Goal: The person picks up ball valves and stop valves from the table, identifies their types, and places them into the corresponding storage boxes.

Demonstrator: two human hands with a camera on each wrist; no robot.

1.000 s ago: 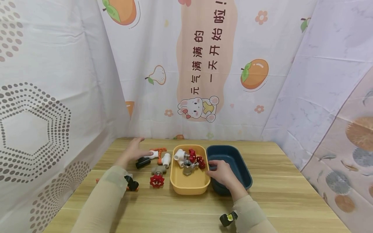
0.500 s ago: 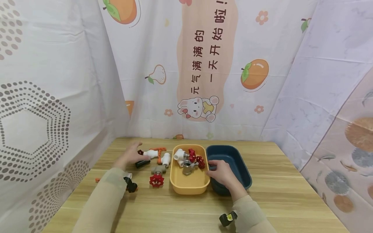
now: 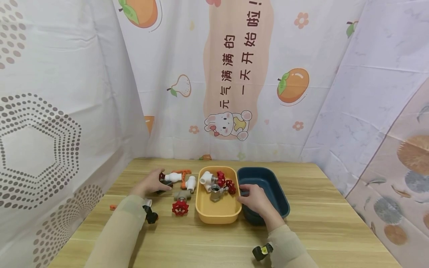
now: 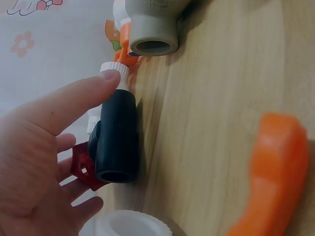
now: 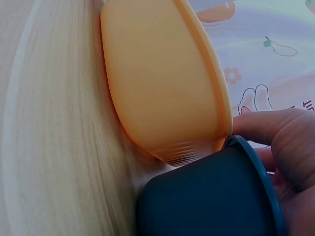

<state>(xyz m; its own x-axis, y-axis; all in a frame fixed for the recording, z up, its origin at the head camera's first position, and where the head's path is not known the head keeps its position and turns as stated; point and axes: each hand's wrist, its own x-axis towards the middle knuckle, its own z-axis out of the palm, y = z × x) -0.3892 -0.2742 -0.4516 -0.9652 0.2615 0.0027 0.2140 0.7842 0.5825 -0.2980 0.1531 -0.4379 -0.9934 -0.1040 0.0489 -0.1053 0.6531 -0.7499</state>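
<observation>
My left hand [image 3: 149, 183] reaches over a black tubular pipe fitting [image 3: 165, 187] at the left of the table. In the left wrist view, the thumb lies along one side of the black fitting and the other fingers spread beyond it, near a red handwheel [image 4: 83, 166]. A white fitting [image 3: 173, 176] lies just behind. My right hand [image 3: 256, 197] rests where the yellow bin [image 3: 218, 211] and the dark blue bin [image 3: 283, 191] meet, thumb and fingers at their rims. White and metal valves with red handwheels [image 3: 221, 178] sit inside the yellow bin.
A grey valve with a red handwheel [image 3: 180, 207] lies left of the yellow bin. Near it are a white elbow fitting [image 3: 191, 183] and an orange-handled piece [image 3: 183, 179]. Another orange part [image 3: 113, 207] shows beside my left forearm. Printed curtains [image 3: 187, 141] enclose the table.
My left hand has come down from above the white fitting onto the black fitting, moving slightly toward me. My right hand and both bins have stayed in place.
</observation>
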